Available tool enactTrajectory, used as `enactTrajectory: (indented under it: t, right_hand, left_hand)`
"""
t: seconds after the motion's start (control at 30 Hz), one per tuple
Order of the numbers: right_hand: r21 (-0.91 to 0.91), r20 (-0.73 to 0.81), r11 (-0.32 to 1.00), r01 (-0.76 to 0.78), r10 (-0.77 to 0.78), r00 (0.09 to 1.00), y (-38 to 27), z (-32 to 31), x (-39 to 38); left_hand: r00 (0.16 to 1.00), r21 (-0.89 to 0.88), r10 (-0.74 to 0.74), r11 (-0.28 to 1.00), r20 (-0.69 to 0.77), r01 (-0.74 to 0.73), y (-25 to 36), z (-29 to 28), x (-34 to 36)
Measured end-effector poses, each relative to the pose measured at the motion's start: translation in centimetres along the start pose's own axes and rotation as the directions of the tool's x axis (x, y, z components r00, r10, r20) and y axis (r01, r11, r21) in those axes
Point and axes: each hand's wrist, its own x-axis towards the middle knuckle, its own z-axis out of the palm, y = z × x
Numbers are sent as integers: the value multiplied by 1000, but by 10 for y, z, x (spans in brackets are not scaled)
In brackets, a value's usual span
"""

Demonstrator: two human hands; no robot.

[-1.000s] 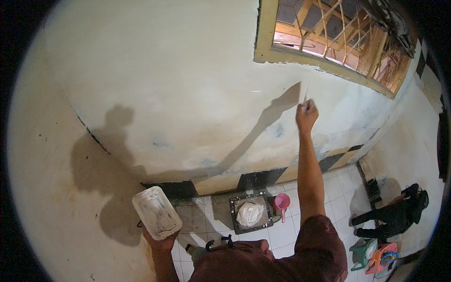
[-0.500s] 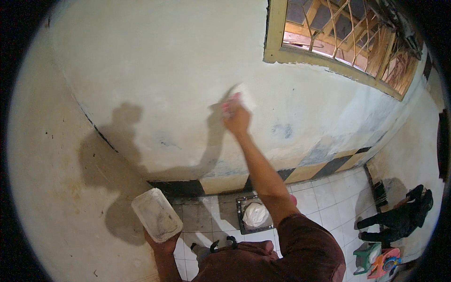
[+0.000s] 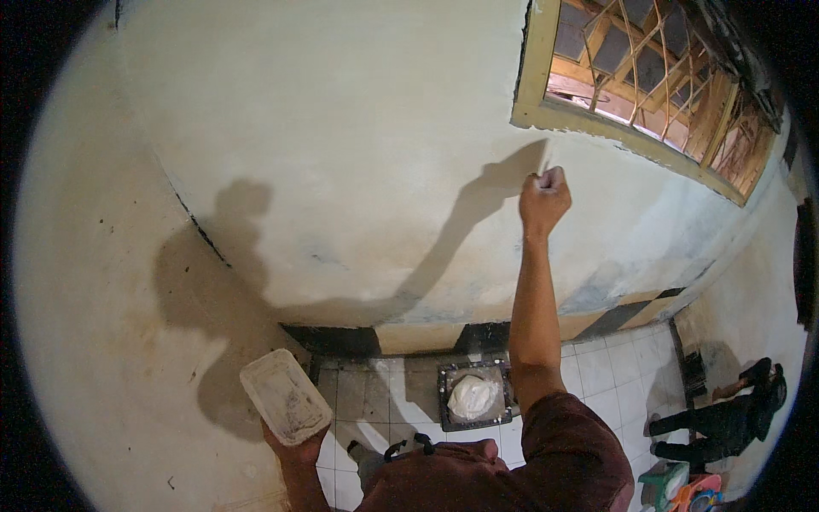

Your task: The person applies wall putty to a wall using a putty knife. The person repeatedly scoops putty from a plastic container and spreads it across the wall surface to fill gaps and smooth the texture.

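My right hand [image 3: 544,196] is closed on a thin pale scraper [image 3: 546,162], seen nearly edge-on, held against or close to the white wall [image 3: 358,145] below the window corner. Whether the blade touches the wall I cannot tell. My left hand [image 3: 290,439] holds a shallow, off-white rectangular container [image 3: 281,388], smeared with grey residue, low at the left. Between my arms, on the floor, a dark-rimmed square board [image 3: 445,392] bears a white lump of paste [image 3: 473,398].
A barred window [image 3: 529,77] in a yellow frame is at upper right. The left wall [image 3: 85,324] stands close beside my left arm. Another person in dark clothing [image 3: 717,414] is at lower right near green [image 3: 657,486] and orange [image 3: 699,486] plastic items on the tiled floor [image 3: 610,375].
My right hand swept down and leftward across the wall, then back up and right to below the window. My left hand stayed low with the container. The view shifted slightly.
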Motion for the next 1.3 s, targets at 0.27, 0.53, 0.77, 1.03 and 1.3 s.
enactTrajectory:
  t: [0.27,0.53,0.77,1.03,1.3]
  right_hand:
    - [186,356,967,176,-234,905,-103,90,-72]
    - [275,557,833,480,-545,627,-143,34,-112]
    - [117,496,622,774,-712,498,-77,70,-53]
    - [240,797,760,603,-510,325,-21,10,-140]
    - [43,175,955,295,-297,938,-49,-10,2]
  left_hand:
    - [1000,-65,-27,997,12,28,6,10,3]
    - [997,-55,-42,997,62,45,3,0,9]
    - [998,-102,-64,993,-17,62,3,10,2]
    - [975,431,101,884,200,-179,-1,-17,10]
    - [983,497,109,851,150,-171,1,3,1]
